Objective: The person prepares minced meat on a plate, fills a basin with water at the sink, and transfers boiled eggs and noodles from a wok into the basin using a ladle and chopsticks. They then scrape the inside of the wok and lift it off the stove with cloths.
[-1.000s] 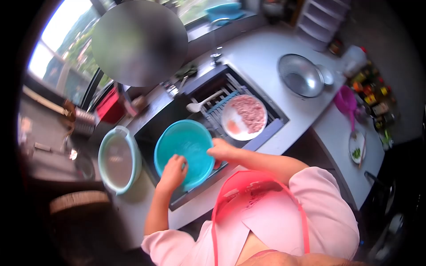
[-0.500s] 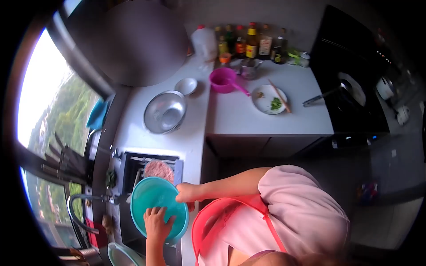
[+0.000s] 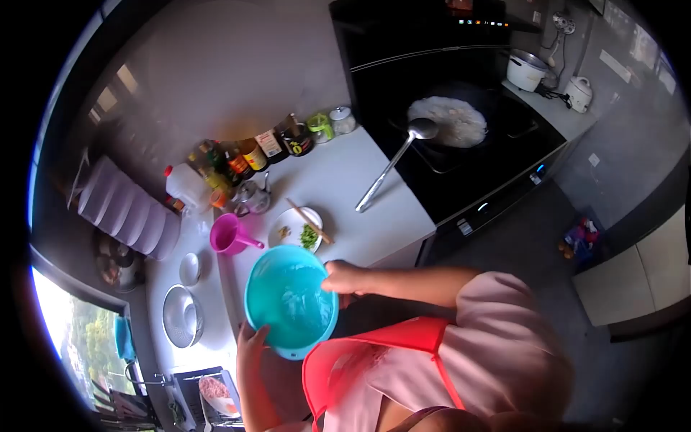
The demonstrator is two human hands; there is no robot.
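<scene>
A teal basin [image 3: 288, 299] with clear water in it is held in front of the red apron. My right hand [image 3: 345, 279] is closed on its right rim. My left hand [image 3: 252, 342] grips the lower left rim, with the thumb over the edge and the other fingers hidden. Just beyond the basin, a white plate [image 3: 277, 229] on the counter holds chopped greens and a pair of chopsticks.
A wok [image 3: 450, 121] with pale, bubbling contents is on the black stove at the upper right, and a ladle [image 3: 385, 176] reaches over the counter. A pink dipper [image 3: 227, 234], bottles [image 3: 252, 155] and a metal colander [image 3: 180, 317] stand on the counter. Minced meat [image 3: 214, 389] is by the sink.
The view has turned toward the stove. The basin has moved away from the sink. My left hand has gone from inside the basin to its rim, and water now shows in it.
</scene>
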